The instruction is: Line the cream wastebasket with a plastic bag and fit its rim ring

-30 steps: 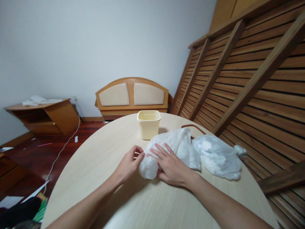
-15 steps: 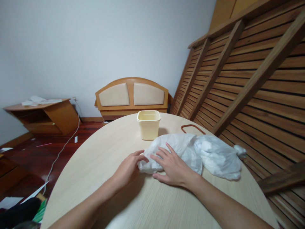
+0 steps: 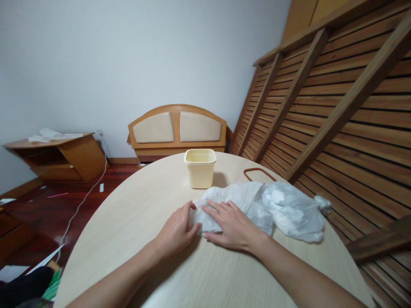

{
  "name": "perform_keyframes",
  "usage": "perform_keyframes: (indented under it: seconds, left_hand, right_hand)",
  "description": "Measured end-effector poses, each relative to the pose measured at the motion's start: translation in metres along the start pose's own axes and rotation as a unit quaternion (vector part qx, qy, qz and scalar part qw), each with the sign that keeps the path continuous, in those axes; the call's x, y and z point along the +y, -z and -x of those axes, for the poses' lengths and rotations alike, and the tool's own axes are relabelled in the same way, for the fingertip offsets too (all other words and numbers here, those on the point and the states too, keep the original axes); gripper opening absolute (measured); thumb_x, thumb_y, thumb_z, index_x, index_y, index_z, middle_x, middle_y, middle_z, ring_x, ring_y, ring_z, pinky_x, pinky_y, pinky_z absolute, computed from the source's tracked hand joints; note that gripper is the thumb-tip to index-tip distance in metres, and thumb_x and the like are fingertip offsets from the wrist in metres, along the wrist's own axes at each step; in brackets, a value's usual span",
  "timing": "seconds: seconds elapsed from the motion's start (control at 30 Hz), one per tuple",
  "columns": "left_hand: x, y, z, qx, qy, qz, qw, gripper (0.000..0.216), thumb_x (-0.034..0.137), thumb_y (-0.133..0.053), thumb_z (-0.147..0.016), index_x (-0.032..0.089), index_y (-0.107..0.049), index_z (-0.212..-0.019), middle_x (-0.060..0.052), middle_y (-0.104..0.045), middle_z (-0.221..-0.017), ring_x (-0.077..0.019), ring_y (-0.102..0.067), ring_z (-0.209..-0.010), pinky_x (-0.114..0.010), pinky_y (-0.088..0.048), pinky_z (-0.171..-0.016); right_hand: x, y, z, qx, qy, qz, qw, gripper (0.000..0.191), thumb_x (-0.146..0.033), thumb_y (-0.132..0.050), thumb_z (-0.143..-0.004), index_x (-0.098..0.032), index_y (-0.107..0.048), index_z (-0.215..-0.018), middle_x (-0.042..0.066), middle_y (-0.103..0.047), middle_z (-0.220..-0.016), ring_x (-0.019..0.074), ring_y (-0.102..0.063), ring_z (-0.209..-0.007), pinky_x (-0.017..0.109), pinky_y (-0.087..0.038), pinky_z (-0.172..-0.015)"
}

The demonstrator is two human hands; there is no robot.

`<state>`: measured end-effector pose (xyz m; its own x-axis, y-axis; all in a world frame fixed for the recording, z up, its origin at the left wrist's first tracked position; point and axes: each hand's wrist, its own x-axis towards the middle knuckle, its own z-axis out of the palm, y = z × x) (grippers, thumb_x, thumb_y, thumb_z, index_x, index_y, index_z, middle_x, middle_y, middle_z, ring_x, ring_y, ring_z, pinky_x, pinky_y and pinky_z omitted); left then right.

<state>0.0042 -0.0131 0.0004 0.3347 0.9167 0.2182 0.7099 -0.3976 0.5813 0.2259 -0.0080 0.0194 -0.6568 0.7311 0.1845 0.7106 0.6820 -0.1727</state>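
Note:
A white plastic bag (image 3: 253, 199) lies flattened and crumpled across the table in front of me. My right hand (image 3: 229, 226) rests palm down on its left part, fingers stretched and thumb out to the side. At the bag's left edge is my left hand (image 3: 176, 227), its thumb and forefinger apart and touching the plastic; its other fingers are partly hidden. A second white bag (image 3: 293, 211), knotted at its right end and bulging with pale contents, sits against the first one. Just behind them stands an open cream plastic tub (image 3: 200, 173).
A brown handle-like loop (image 3: 259, 170) lies behind the bags on the round table (image 3: 135, 209). Slatted wooden panels (image 3: 321, 115) lean close along the right. A headboard (image 3: 176, 126) stands by the wall, and a low cabinet (image 3: 61, 158) is at left.
My left hand has turned, its thumb now showing on the bag's near left edge. My right fingers have drawn closer together, and the bag looks flatter beneath them.

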Motion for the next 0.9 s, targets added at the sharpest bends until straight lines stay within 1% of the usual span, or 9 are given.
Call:
perform_keyframes:
  seconds: [0.13,0.33,0.43,0.53,0.6,0.67,0.77,0.83,0.9]
  left_hand:
    - [-0.010,-0.007,-0.001,-0.015,-0.011,0.002,1.000,0.055,0.021,-0.057,-0.085,0.016,-0.042,-0.138,-0.019,-0.064,-0.127,-0.0319,-0.062,-0.115,-0.049,-0.048,-0.098]
    - [-0.005,-0.003,-0.002,-0.042,-0.094,-0.022,0.994,0.050,0.003,-0.049,-0.077,0.016,-0.055,-0.125,-0.014,-0.066,-0.117,-0.0262,-0.061,-0.106,-0.040,-0.050,-0.093]
    - [0.003,0.002,-0.003,-0.060,-0.122,-0.052,0.989,0.046,-0.001,-0.048,-0.072,0.018,-0.060,-0.112,-0.009,-0.066,-0.104,-0.0224,-0.060,-0.094,-0.033,-0.050,-0.083]
    - [0.007,0.006,-0.004,-0.070,-0.111,-0.086,0.988,0.043,-0.001,-0.050,-0.069,0.019,-0.062,-0.104,-0.007,-0.066,-0.101,-0.0209,-0.060,-0.091,-0.030,-0.047,-0.079]
    - [0.006,0.008,-0.005,-0.076,-0.082,-0.106,0.988,0.040,-0.001,-0.052,-0.068,0.019,-0.061,-0.102,-0.007,-0.066,-0.101,-0.0208,-0.061,-0.091,-0.029,-0.046,-0.078]
    - [0.004,0.009,-0.006,-0.081,-0.050,-0.123,0.988,0.033,0.003,-0.054,-0.072,0.020,-0.061,-0.101,-0.007,-0.067,-0.102,-0.0213,-0.062,-0.091,-0.029,-0.046,-0.077]
    - [0.002,0.013,-0.007,-0.082,-0.014,-0.146,0.986,0.016,0.015,-0.056,-0.083,0.020,-0.060,-0.098,-0.008,-0.068,-0.100,-0.0222,-0.064,-0.089,-0.030,-0.046,-0.075]
    - [0.001,0.015,-0.008,-0.080,0.002,-0.165,0.983,0.012,0.020,-0.056,-0.086,0.019,-0.059,-0.097,-0.008,-0.068,-0.100,-0.0230,-0.065,-0.089,-0.030,-0.046,-0.074]
    - [0.000,0.018,-0.009,-0.072,0.012,-0.190,0.979,0.013,0.019,-0.056,-0.086,0.019,-0.059,-0.099,-0.009,-0.069,-0.101,-0.0242,-0.065,-0.092,-0.032,-0.046,-0.076]
  right_hand:
    - [0.004,0.001,0.001,0.013,-0.008,-0.017,1.000,0.080,-0.055,-0.062,-0.087,-0.022,-0.035,-0.155,0.015,-0.047,-0.153,0.0346,-0.050,-0.132,0.055,-0.036,-0.110]
    - [0.007,0.001,0.001,0.040,0.001,0.031,0.999,0.091,-0.052,-0.072,-0.079,-0.022,-0.033,-0.155,0.014,-0.022,-0.166,0.0346,-0.023,-0.150,0.057,-0.024,-0.118]
    - [0.013,-0.001,0.000,0.038,0.029,0.036,0.998,0.092,-0.054,-0.071,-0.081,-0.018,-0.031,-0.156,0.016,-0.037,-0.159,0.0317,-0.021,-0.152,0.056,-0.016,-0.122]
    - [0.021,-0.002,-0.001,0.033,0.039,0.038,0.998,0.083,-0.053,-0.069,-0.084,-0.017,-0.037,-0.152,0.015,-0.057,-0.143,0.0314,-0.031,-0.148,0.055,-0.013,-0.124]
    - [0.025,-0.001,-0.001,0.023,0.035,0.041,0.998,0.071,-0.046,-0.070,-0.085,-0.016,-0.047,-0.145,0.015,-0.062,-0.134,0.0310,-0.045,-0.138,0.053,-0.017,-0.123]
    - [0.028,0.001,0.000,0.008,0.029,0.039,0.999,0.053,-0.037,-0.070,-0.087,-0.017,-0.057,-0.134,0.013,-0.065,-0.124,0.0284,-0.057,-0.122,0.049,-0.031,-0.117]
    - [0.028,0.003,0.001,0.006,0.024,0.029,0.999,0.034,-0.027,-0.067,-0.088,-0.018,-0.064,-0.120,0.013,-0.062,-0.126,0.0267,-0.059,-0.113,0.042,-0.046,-0.103]
    - [0.027,0.003,0.000,0.012,0.025,0.024,0.999,0.028,-0.024,-0.065,-0.089,-0.017,-0.064,-0.115,0.014,-0.060,-0.130,0.0272,-0.058,-0.114,0.042,-0.047,-0.100]
    - [0.026,0.003,-0.002,0.013,0.026,0.017,0.999,0.023,-0.022,-0.063,-0.090,-0.016,-0.065,-0.113,0.013,-0.064,-0.122,0.0269,-0.058,-0.111,0.042,-0.047,-0.099]
